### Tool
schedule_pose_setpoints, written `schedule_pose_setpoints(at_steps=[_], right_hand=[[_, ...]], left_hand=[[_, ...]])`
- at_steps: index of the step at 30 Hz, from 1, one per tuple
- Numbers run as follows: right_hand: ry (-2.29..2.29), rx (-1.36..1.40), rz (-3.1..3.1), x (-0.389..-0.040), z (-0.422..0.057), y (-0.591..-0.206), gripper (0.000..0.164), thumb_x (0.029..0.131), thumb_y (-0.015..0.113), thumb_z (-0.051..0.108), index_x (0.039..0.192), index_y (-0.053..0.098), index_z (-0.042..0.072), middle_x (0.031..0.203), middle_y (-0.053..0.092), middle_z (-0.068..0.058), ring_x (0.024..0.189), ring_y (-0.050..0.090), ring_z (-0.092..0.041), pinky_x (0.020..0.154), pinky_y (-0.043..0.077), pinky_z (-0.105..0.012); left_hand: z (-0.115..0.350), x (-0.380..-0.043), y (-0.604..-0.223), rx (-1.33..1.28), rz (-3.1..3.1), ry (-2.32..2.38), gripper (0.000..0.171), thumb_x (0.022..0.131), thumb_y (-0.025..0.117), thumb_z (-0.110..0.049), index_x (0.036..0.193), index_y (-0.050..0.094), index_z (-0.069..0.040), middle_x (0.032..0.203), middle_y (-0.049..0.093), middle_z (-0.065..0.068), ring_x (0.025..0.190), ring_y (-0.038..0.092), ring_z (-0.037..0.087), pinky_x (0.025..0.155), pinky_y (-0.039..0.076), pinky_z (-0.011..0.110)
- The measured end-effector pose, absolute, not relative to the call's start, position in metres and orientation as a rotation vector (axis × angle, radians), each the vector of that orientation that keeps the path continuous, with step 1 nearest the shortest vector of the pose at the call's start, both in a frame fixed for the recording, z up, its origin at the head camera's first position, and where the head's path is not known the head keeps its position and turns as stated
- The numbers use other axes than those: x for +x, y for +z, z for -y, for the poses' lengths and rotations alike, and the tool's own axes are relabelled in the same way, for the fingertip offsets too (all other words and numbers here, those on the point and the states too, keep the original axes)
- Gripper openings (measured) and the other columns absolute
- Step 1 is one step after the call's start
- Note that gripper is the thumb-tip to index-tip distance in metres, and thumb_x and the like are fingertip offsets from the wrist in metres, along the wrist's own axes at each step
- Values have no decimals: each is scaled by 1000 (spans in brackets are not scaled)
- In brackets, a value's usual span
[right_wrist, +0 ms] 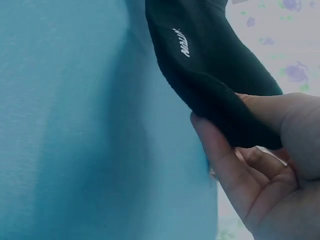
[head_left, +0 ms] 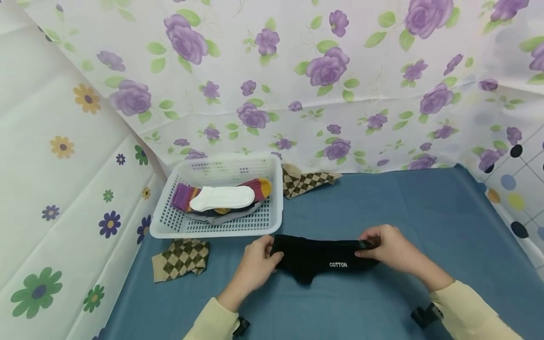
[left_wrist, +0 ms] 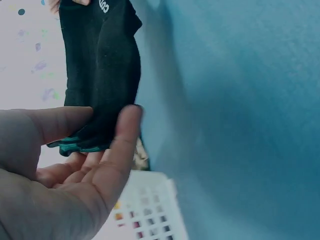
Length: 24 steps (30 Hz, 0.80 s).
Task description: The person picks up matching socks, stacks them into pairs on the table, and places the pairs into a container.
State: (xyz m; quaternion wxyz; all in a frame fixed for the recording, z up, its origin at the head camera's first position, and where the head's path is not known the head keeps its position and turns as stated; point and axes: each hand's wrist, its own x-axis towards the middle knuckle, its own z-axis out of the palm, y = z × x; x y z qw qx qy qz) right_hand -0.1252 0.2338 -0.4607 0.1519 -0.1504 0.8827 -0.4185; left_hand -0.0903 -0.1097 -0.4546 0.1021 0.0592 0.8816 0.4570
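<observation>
A black sock (head_left: 314, 255) with white "COTTON" lettering is stretched sideways between my two hands, above the blue cloth. At its left end, my left hand (head_left: 258, 260) pinches the cuff between thumb and fingers; the left wrist view shows greenish stripes on that edge of the sock (left_wrist: 102, 75). My right hand (head_left: 388, 249) pinches the other end. In the right wrist view the thumb lies over the sock (right_wrist: 200, 65) and the fingers sit beneath it. A small bulge of the fabric hangs down near the sock's middle.
A white plastic basket (head_left: 216, 234) behind my left hand contains a white sock (head_left: 223, 197) on top of several coloured ones. One checkered sock (head_left: 182, 259) lies in front of the basket, another (head_left: 310, 183) to its right. Flowered sheeting (head_left: 263, 85) rises behind the blue cloth (head_left: 425, 203).
</observation>
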Motion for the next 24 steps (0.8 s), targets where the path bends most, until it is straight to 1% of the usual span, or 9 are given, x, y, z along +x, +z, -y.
schedule_pose_setpoints(at_steps=[2, 4, 6, 8, 11, 13, 19, 24], right_hand=[[-1213, -474, -2569, -128, -233, -455, 18, 73, 78, 29, 87, 69, 24, 85, 63, 8, 74, 60, -10, 60, 50, -29], [-1223, -502, -2607, -131, -230, -448, 17, 74, 78, 27, 89, 69, 26, 88, 63, 10, 77, 60, -8, 60, 50, -29], [-1217, -518, -2639, -135, -227, -442, 19, 74, 78, 26, 90, 68, 29, 89, 63, 11, 77, 60, -6, 61, 50, -28], [-1218, -533, -2648, -139, -223, -435, 19, 75, 77, 26, 91, 68, 30, 90, 63, 11, 78, 60, -6, 62, 50, -28], [-1230, -560, -2642, -144, -214, -423, 19, 76, 77, 26, 92, 68, 31, 90, 63, 12, 79, 60, -5, 65, 50, -28], [-1253, -589, -2630, -148, -207, -416, 18, 77, 76, 26, 93, 68, 31, 90, 63, 12, 80, 61, -5, 66, 50, -27], [-1355, -627, -2578, -164, -180, -395, 17, 81, 73, 23, 97, 68, 26, 96, 63, 8, 84, 61, -7, 69, 50, -28], [-1353, -619, -2540, -183, -152, -376, 21, 85, 67, 20, 106, 64, 21, 104, 60, 4, 88, 59, -11, 69, 49, -31]], left_hand=[[111, -89, -447, 175, -2610, 1384, 13, 92, 59, -21, 98, 52, -11, 74, 50, 6, 59, 58, 17, 52, 48, 29], [112, -87, -437, 186, -2664, 1369, 12, 92, 59, -22, 96, 52, -13, 74, 50, 5, 56, 55, 14, 50, 46, 28], [115, -86, -426, 206, -2736, 1341, 11, 91, 60, -23, 96, 54, -15, 74, 51, 3, 57, 52, 11, 50, 45, 27], [119, -87, -417, 230, -2812, 1330, 13, 91, 61, -24, 100, 57, -16, 79, 54, 0, 63, 52, 10, 53, 45, 26], [129, -91, -405, 239, -2906, 1344, 22, 89, 64, -25, 108, 60, -15, 90, 56, -4, 74, 52, 9, 62, 47, 26], [136, -95, -398, 236, -2943, 1369, 22, 87, 65, -24, 107, 61, -16, 91, 57, -4, 78, 53, 8, 65, 47, 26], [161, -111, -381, 225, -3028, 1399, 14, 86, 67, -24, 99, 62, -19, 84, 58, -6, 73, 55, 8, 58, 48, 27], [187, -125, -366, 160, -3144, 1331, 18, 86, 67, -29, 98, 62, -17, 82, 58, -4, 71, 54, 10, 57, 47, 30]])
